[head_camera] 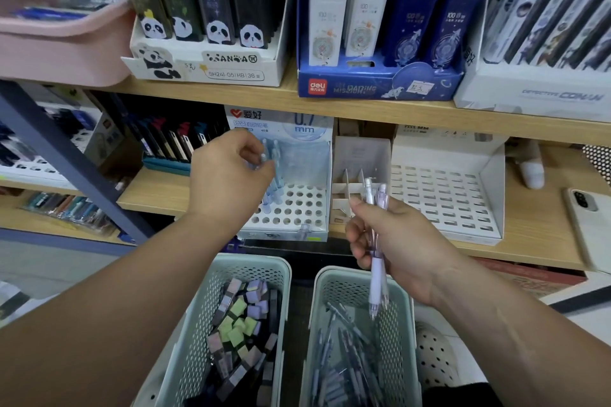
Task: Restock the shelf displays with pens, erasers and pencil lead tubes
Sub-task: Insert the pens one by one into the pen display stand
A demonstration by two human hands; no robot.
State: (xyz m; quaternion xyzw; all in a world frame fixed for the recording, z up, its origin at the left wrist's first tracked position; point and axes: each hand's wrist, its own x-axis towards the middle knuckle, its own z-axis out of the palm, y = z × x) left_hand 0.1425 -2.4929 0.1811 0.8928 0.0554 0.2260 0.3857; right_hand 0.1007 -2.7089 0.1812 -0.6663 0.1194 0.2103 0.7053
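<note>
The pen basket point(401, 324) is showing matt perforated plastic, the shelf point(396, 112) smooth pale wood (lightly grained), the held pens point(377, 277) glossy translucent plastic.

Phone point(587, 231) lies flat at right; white capped thing point(530, 172) just up-left of it; pink tub point(62, 46) far up-left; holed shoe point(436, 360) below-left.

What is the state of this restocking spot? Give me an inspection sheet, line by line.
Surface: wooden shelf; holed display mostly unfilled; slotted rack unfilled.
Job's things: erasers in left basket; loose pens in right basket.
Clutter: phone lying on shelf at right.
Hands: left hand pinches a blue pen at display; right hand grips purple pens.
Cables: nothing seen.
Surroundings: lead boxes on upper shelf; pink bin upper left.
</note>
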